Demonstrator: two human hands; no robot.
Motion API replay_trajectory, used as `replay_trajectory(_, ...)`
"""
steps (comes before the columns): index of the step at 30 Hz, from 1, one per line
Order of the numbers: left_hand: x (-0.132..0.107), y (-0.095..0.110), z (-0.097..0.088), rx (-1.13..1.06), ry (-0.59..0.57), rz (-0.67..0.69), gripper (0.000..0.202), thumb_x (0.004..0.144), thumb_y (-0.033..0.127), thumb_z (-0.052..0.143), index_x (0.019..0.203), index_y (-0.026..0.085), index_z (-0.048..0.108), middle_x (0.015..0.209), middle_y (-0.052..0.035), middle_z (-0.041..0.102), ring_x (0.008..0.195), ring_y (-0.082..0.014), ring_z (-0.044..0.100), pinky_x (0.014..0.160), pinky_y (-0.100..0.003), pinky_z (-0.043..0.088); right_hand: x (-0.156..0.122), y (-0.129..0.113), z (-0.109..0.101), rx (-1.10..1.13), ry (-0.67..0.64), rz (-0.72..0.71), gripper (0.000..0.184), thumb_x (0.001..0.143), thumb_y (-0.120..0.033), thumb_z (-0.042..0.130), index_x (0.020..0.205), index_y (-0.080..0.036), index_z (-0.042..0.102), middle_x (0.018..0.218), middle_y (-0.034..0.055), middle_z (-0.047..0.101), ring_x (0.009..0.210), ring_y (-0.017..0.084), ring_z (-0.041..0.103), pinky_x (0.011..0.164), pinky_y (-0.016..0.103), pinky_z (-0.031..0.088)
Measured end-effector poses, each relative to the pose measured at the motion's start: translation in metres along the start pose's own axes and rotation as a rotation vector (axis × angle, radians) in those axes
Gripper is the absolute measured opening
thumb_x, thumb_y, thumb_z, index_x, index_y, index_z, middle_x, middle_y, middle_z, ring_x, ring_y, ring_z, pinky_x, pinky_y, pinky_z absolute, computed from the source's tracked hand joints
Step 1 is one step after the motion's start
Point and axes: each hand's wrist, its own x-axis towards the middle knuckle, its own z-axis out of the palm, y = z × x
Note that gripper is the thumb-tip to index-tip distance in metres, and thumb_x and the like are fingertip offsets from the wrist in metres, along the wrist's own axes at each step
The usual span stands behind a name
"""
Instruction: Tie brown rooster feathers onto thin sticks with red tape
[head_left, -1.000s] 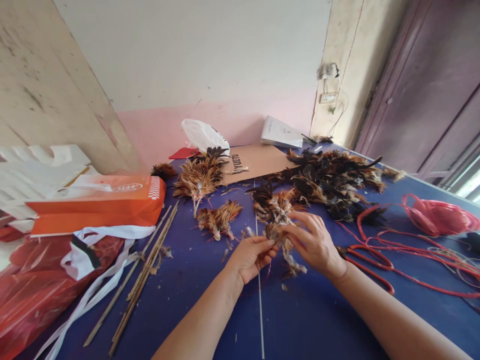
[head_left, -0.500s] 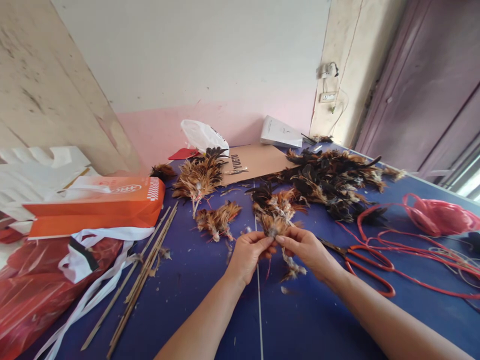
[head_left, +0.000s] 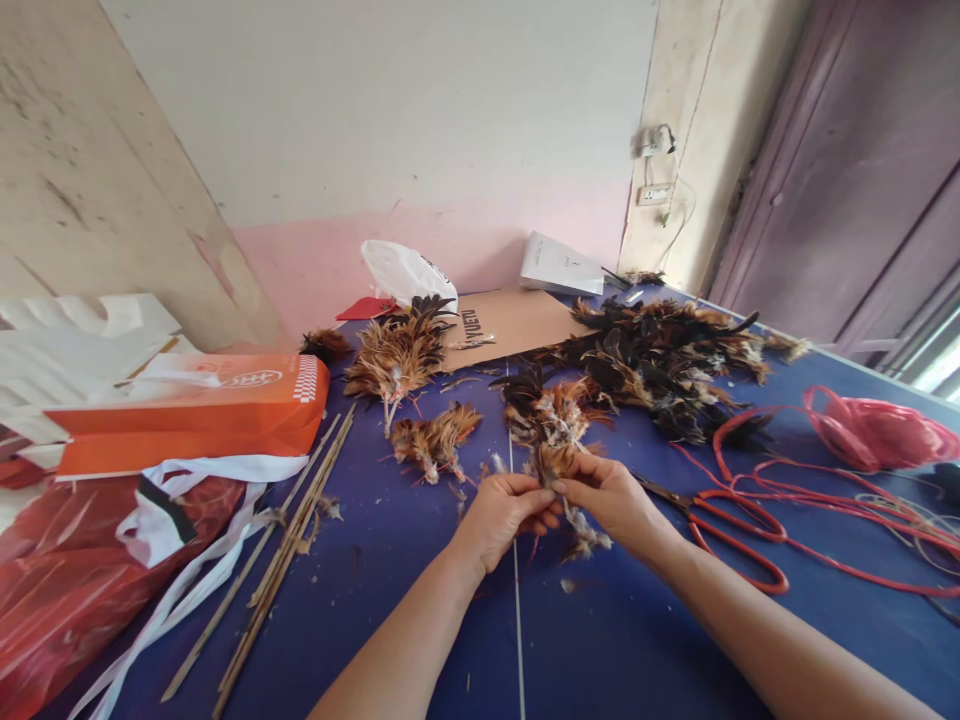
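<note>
My left hand [head_left: 504, 518] and my right hand [head_left: 609, 500] meet over the middle of the blue table, thumbs and forefingers pinched. Between their fingertips is a small tuft of brown feathers [head_left: 553, 460], its base hidden by the fingers. Just beyond lies a bunch of brown and black feathers [head_left: 561, 405]. A pale, fluffy feather scrap [head_left: 586, 542] rests beneath my right hand. To the left, a short feather bundle [head_left: 436, 440] lies on the table, and behind it a larger feather bunch [head_left: 397, 360] with stick-like ends.
Orange-handled scissors [head_left: 690, 503] and tangled pink plastic twine [head_left: 881, 430] lie at right. A dark feather pile [head_left: 652, 365] spreads behind. Thin sticks [head_left: 300, 530], an orange bag [head_left: 195, 430] and a red plastic bag [head_left: 67, 570] are left. Cardboard [head_left: 517, 320] lies at the back.
My left fingers have shifted slightly down and curled under. The tuft has tilted toward my right hand and shows less spread out.
</note>
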Motion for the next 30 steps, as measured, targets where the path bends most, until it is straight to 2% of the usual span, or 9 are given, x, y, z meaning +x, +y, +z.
replay_trajectory(5,-0.001,0.002,0.0,0.0,-0.006,0.0,0.021,0.061,0.028,0.07,0.068,0.009,0.067,0.06,-0.0051,0.064,0.048,-0.008,0.056,0.045,-0.016,0.041,0.001,0.003,0.0,-0.026,-0.017,0.018,0.017,0.071,-0.033,0.056,0.071,-0.015,0.056,0.061,-0.0015,0.055,0.055,0.009,0.05,0.054,0.021,0.041)
replay_trajectory(8,0.0,0.004,0.0,-0.139,0.08,-0.016,0.018,0.061,0.025,0.071,0.07,0.009,0.066,0.063,-0.0052,0.065,0.052,-0.0086,0.058,0.046,-0.015,0.042,0.0,0.003,0.001,-0.118,0.025,-0.027,0.025,0.071,-0.034,0.056,0.088,-0.016,0.056,0.072,0.0004,0.057,0.056,0.009,0.05,0.053,0.021,0.042)
replay_trajectory(11,0.0,0.004,0.002,-0.337,0.17,-0.072,0.015,0.061,0.018,0.071,0.072,0.01,0.065,0.071,-0.0061,0.067,0.058,-0.01,0.06,0.054,-0.018,0.046,-0.004,0.003,0.003,-0.373,0.075,-0.156,0.038,0.068,-0.031,0.059,0.104,-0.02,0.051,0.082,0.0018,0.058,0.057,0.01,0.05,0.055,0.023,0.043)
replay_trajectory(14,-0.002,0.001,0.007,-0.423,0.117,-0.117,0.013,0.062,0.016,0.07,0.072,0.01,0.065,0.073,-0.007,0.067,0.059,-0.0103,0.06,0.059,-0.021,0.048,-0.007,0.004,0.004,-0.641,0.095,-0.305,0.043,0.068,-0.024,0.058,0.11,-0.021,0.049,0.088,0.0037,0.059,0.066,0.013,0.054,0.065,0.027,0.044)
replay_trajectory(18,-0.004,-0.003,0.012,-0.414,0.052,-0.131,0.013,0.064,0.017,0.069,0.073,0.009,0.065,0.072,-0.007,0.066,0.059,-0.0103,0.059,0.058,-0.021,0.048,-0.008,0.007,0.005,-0.762,0.113,-0.368,0.041,0.07,-0.018,0.052,0.111,-0.021,0.049,0.09,0.0049,0.06,0.073,0.015,0.055,0.069,0.028,0.044)
replay_trajectory(21,-0.003,-0.004,0.011,-0.384,0.056,-0.134,0.012,0.064,0.017,0.069,0.071,0.009,0.065,0.068,-0.0063,0.066,0.057,-0.01,0.059,0.056,-0.021,0.048,-0.007,0.009,0.006,-0.755,0.122,-0.351,0.04,0.07,-0.017,0.051,0.109,-0.02,0.05,0.091,0.0048,0.061,0.073,0.015,0.055,0.068,0.028,0.044)
replay_trajectory(25,0.0,-0.004,0.007,-0.372,0.111,-0.098,0.011,0.064,0.016,0.069,0.071,0.008,0.065,0.071,-0.0081,0.067,0.06,-0.0116,0.061,0.057,-0.02,0.048,-0.004,0.004,0.0,-0.678,0.039,-0.308,0.04,0.066,-0.02,0.057,0.106,-0.02,0.054,0.087,0.004,0.062,0.068,0.014,0.056,0.065,0.026,0.045)
replay_trajectory(27,0.002,-0.003,0.003,-0.39,0.174,-0.077,0.011,0.064,0.016,0.069,0.072,0.009,0.065,0.072,-0.0081,0.067,0.062,-0.0122,0.061,0.056,-0.019,0.048,0.002,0.0,-0.011,-0.594,0.03,-0.223,0.033,0.066,-0.025,0.057,0.099,-0.018,0.058,0.079,0.0025,0.063,0.063,0.012,0.055,0.061,0.024,0.045)
replay_trajectory(30,0.005,-0.002,-0.003,-0.429,0.247,-0.047,0.012,0.064,0.016,0.069,0.073,0.009,0.065,0.073,-0.0071,0.066,0.065,-0.0124,0.062,0.054,-0.017,0.048,0.014,-0.002,-0.033,-0.445,0.155,-0.023,0.027,0.072,-0.033,0.051,0.089,-0.015,0.061,0.068,0.0022,0.062,0.057,0.012,0.055,0.056,0.023,0.043)
